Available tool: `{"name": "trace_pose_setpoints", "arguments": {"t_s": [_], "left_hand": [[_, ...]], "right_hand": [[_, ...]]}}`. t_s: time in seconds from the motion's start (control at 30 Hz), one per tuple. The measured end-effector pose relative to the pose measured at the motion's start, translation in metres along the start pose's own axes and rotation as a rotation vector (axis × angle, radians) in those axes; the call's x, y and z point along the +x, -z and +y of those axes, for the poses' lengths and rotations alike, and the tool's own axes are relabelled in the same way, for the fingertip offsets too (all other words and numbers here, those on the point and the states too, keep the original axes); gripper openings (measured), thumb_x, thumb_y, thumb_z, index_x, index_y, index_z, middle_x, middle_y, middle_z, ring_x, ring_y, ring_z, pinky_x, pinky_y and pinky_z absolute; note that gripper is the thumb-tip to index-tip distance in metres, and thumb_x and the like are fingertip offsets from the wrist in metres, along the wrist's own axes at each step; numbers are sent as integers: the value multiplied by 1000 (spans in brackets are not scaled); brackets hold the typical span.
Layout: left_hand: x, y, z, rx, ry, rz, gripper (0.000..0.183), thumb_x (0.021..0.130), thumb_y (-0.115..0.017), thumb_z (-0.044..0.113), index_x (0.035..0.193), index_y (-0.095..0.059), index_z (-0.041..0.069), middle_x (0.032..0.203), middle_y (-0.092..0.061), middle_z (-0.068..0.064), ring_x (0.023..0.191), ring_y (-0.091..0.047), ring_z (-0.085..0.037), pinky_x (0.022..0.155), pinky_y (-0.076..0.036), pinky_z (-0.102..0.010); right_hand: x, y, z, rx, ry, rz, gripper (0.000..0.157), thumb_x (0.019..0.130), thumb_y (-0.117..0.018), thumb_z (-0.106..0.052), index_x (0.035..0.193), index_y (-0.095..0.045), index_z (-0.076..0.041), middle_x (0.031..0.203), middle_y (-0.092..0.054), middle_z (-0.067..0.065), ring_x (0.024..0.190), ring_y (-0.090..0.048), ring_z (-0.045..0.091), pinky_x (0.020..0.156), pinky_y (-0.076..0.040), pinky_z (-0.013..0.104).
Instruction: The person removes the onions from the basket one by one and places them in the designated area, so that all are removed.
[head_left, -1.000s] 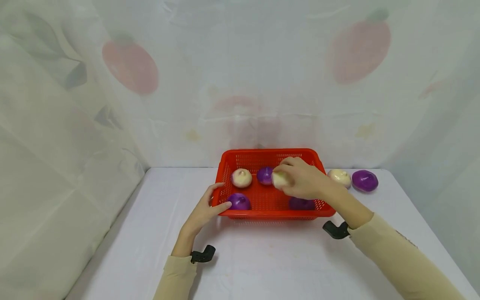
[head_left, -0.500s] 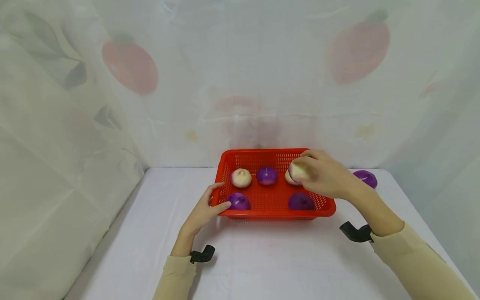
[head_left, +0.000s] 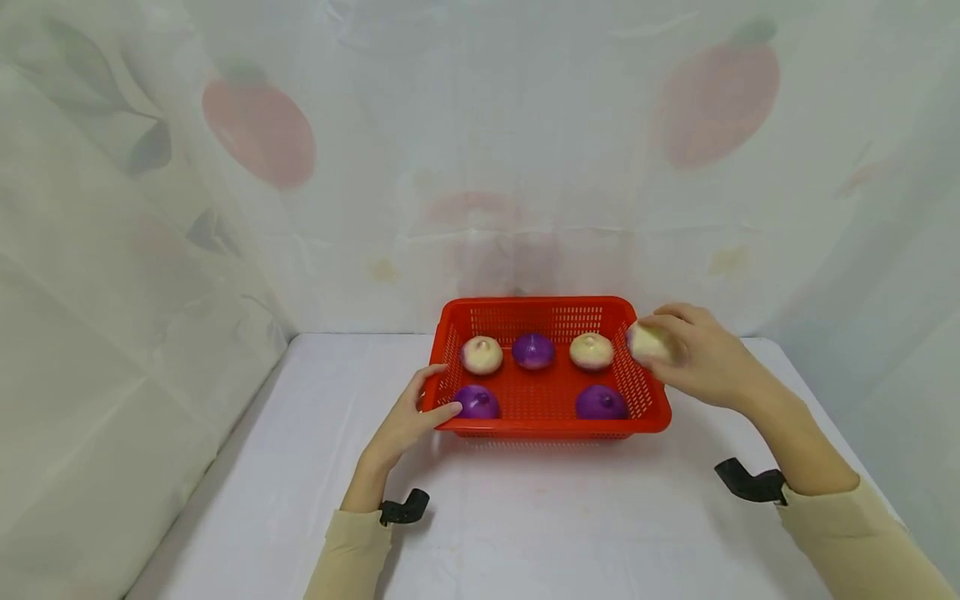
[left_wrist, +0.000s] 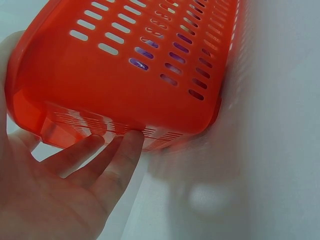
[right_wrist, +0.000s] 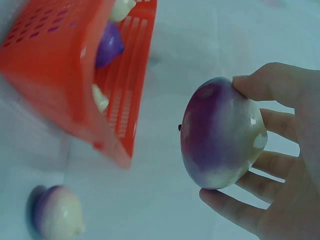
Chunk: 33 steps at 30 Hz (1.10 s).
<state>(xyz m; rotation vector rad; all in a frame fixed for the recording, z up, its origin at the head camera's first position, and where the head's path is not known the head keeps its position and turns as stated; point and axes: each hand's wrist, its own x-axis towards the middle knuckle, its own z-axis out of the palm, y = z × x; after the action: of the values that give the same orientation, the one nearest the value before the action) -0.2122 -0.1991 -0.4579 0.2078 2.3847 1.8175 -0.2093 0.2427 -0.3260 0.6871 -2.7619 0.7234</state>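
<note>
My right hand [head_left: 701,354] holds a white-and-purple onion [head_left: 651,343] above the right rim of the red plastic basket [head_left: 547,429]. In the right wrist view the thumb and fingers grip this onion [right_wrist: 222,135] around its pale end, apart from the basket. My left hand [head_left: 405,425] grips the basket's left front corner, its thumb over the rim and its fingers [left_wrist: 117,165] against the outer side wall. Inside the basket lie two pale onions [head_left: 482,356] and several purple ones, among them a purple onion [head_left: 602,403] at the front right.
Another white-and-purple onion [right_wrist: 60,214] lies on the table outside the basket, hidden by my right hand in the head view. A white cloth covers the table [head_left: 525,517]. A printed curtain [head_left: 480,167] hangs close behind the basket.
My right hand has carried the onion rightward from over the basket's middle to its right rim. The pale onion at the basket's back right is uncovered. The left hand stays put.
</note>
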Motion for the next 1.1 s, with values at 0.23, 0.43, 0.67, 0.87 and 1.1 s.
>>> {"name": "trace_pose_setpoints", "arguments": {"t_s": [0.23,0.43,0.67,0.87,1.1], "left_hand": [[1,0,0,1,-6,-2,75,89,-79,36,152,-39,21,154,-41,-15,131,-52,-33,109,-40,-56],[1,1,1,-11,-8,-5,74,89,-79,36,150,-40,24,154,-42,-15,129,-54,-33,109,-41,-55],[3,1,-2,-21,-22,-12,71,89,-80,34,149,-42,26,153,-42,-17,127,-56,-33,108,-42,-53],[3,1,-3,-19,-36,-15,70,89,-80,33,147,-42,28,154,-41,-17,126,-56,-31,107,-44,-51],[2,0,0,-32,-31,-21,72,89,-79,31,149,-41,25,154,-41,-18,126,-56,-31,106,-45,-49]], "right_hand": [[-11,-1,25,-37,6,44,46,87,-78,-19,128,-64,-3,128,-56,20,115,-49,42,77,-55,61],[-17,-7,45,-64,-37,41,44,87,-76,-18,126,-65,-1,123,-58,23,108,-53,42,73,-54,57],[-24,-21,68,-67,-111,-5,44,90,-74,-21,126,-64,0,126,-56,27,109,-52,45,72,-54,58],[-32,-31,85,-80,-116,11,47,89,-75,-25,124,-63,3,125,-56,29,110,-52,46,75,-51,57],[-43,-40,106,-84,-149,-7,53,90,-74,-28,125,-61,10,125,-55,35,116,-48,55,92,-42,72]]}}
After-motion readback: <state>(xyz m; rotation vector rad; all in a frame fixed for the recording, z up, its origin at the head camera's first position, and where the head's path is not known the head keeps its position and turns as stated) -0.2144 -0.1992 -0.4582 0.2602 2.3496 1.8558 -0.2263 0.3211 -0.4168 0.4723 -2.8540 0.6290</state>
